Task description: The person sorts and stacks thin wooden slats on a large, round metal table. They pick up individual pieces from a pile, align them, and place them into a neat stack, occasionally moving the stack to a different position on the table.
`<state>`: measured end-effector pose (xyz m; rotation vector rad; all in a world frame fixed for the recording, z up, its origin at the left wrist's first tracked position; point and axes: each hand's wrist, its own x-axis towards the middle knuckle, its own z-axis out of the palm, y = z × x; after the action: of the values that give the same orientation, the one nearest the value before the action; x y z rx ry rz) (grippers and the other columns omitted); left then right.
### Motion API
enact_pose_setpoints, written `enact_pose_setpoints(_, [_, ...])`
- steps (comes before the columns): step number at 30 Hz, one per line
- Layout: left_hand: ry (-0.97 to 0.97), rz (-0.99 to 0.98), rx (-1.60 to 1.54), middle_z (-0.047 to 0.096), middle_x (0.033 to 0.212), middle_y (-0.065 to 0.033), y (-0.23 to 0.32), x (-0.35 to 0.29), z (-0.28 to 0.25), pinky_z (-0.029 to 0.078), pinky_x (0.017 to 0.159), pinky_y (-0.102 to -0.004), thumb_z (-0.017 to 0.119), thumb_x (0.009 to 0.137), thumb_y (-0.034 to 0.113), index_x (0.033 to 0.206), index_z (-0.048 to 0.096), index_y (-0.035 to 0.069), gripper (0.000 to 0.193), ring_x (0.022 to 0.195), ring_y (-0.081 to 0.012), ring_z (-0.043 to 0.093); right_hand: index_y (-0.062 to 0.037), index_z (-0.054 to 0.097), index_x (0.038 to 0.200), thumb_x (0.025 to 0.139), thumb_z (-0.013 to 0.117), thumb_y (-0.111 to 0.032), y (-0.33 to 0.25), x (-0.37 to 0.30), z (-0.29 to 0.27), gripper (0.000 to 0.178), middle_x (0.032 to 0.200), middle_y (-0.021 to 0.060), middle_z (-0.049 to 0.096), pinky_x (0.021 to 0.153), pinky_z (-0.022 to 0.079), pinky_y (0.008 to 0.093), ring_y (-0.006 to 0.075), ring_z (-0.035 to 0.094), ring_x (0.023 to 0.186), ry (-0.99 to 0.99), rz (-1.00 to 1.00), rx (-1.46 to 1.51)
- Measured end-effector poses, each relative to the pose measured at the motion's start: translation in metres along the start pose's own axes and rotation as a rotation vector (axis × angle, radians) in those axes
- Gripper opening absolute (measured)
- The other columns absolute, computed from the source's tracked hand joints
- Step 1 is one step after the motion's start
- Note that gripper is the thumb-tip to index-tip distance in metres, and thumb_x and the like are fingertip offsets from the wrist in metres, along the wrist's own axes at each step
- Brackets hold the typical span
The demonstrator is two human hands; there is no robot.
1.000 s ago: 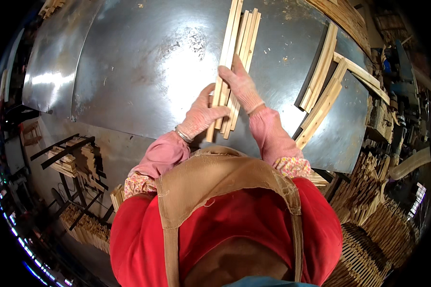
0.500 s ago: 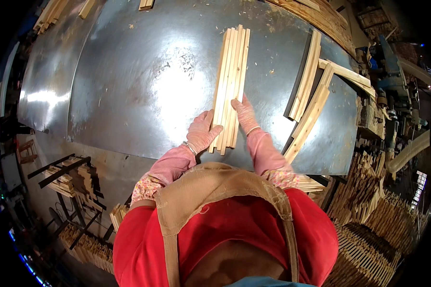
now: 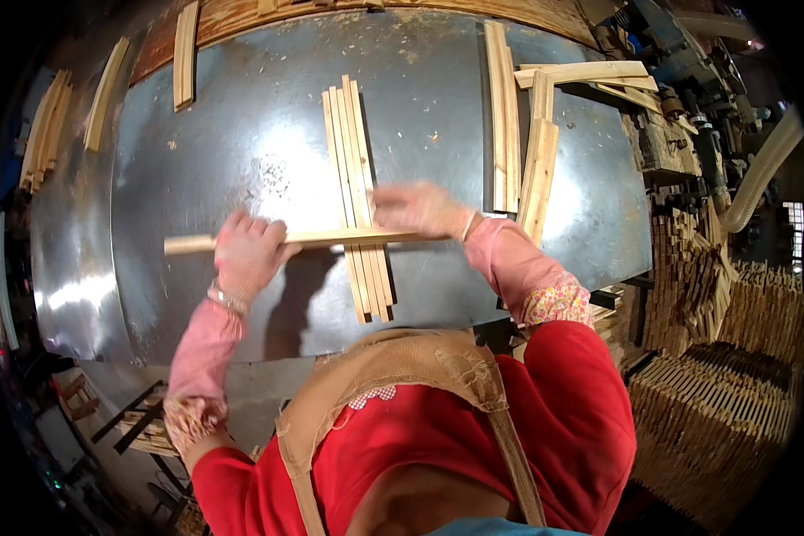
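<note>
You see bright overhead glare on the metal table, your moving right hand blurred, and edges bending into dark fisheye corners.

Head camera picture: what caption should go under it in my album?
Both gloved hands, left hand and right hand, hold a wooden slat across a slat bundle.

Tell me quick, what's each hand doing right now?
Left hand: closed on the crosswise wooden slat.
Right hand: on the same slat's other end, above the row of slats; its grip is blurred.
</note>
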<state>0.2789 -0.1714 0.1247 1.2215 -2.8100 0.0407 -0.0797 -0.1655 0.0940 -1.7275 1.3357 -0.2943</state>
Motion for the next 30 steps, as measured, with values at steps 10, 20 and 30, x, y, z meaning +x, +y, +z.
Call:
enact_pose_setpoints(10, [0.025,-1.106,-0.101,0.065,0.133,-0.0233,-0.025,-0.151,0.109,0.053,0.102,-0.0506,0.075,0.091,0.038,0.138,0.065,0.002,0.060,0.121,-0.0453,0.064,-0.0119,0.040,0.160,0.085,0.081,-0.048,0.218,0.008,-0.086,0.093,0.134,0.0247,0.066,0.106,0.054,0.0500,0.0454,0.063,0.129,0.648,0.910,-0.425])
enact_pose_setpoints(20, [0.020,-0.798,-0.856,0.048,0.161,-0.0302,0.147,0.014,0.148,0.038,0.125,-0.0481,0.077,0.090,0.047,0.161,0.040,-0.006,0.096,0.148,-0.0457,0.047,0.0015,0.056,0.146,0.097,0.072,-0.025,0.168,-0.022,0.011,0.058,0.123,0.0131,0.072,0.096,0.060,0.0360,0.0236,0.071,0.109,0.313,0.329,0.760])
enact_pose_setpoints(30, [-0.130,-0.880,-1.051,0.044,0.165,-0.0263,0.132,0.014,0.130,0.039,0.125,-0.0464,0.077,0.092,0.052,0.170,0.028,0.003,0.104,0.150,-0.0425,0.045,0.0023,0.057,0.149,0.113,0.053,-0.039,0.140,-0.024,0.192,0.055,0.144,0.0172,0.067,0.116,0.048,0.0414,0.0288,0.064,0.129,0.466,0.646,1.551])
